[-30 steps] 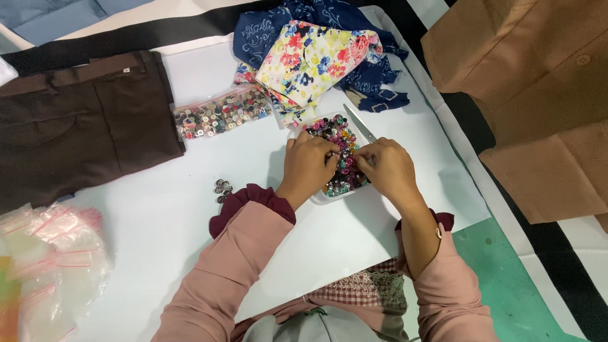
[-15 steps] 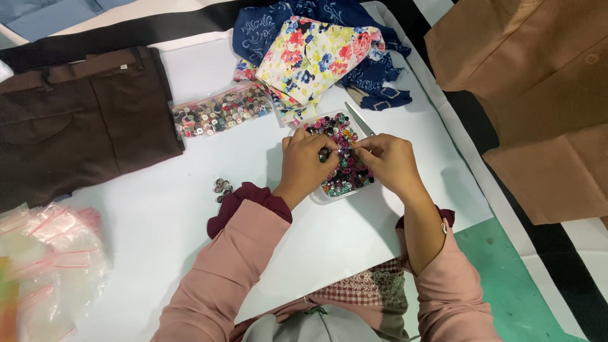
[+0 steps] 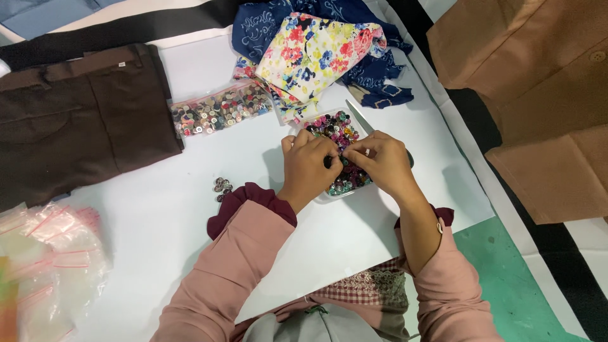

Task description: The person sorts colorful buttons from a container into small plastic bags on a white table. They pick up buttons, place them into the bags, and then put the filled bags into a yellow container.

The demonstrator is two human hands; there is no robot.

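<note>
Multicoloured buttons are filling a shallow clear tray on the white tabletop, and both hands are working over it. The left hand is curling its fingers down into the buttons; the right hand is meeting it fingertip to fingertip. Each grip is looking nearly closed in a pinch, yet I cannot tell whether either one is actually holding a button, since the fingers are hiding it.

Judging by how things are lying, the sorting is looking barely begun: only a small cluster of dark buttons is sitting apart on the tabletop near the left sleeve, while the tray is holding plenty. A sealed bag of pale buttons is lying beside brown trousers; floral fabric is lying just beyond the tray, empty zip bags are waiting at the left edge, and something slim and metallic, perhaps scissors, is poking out past the right hand.
</note>
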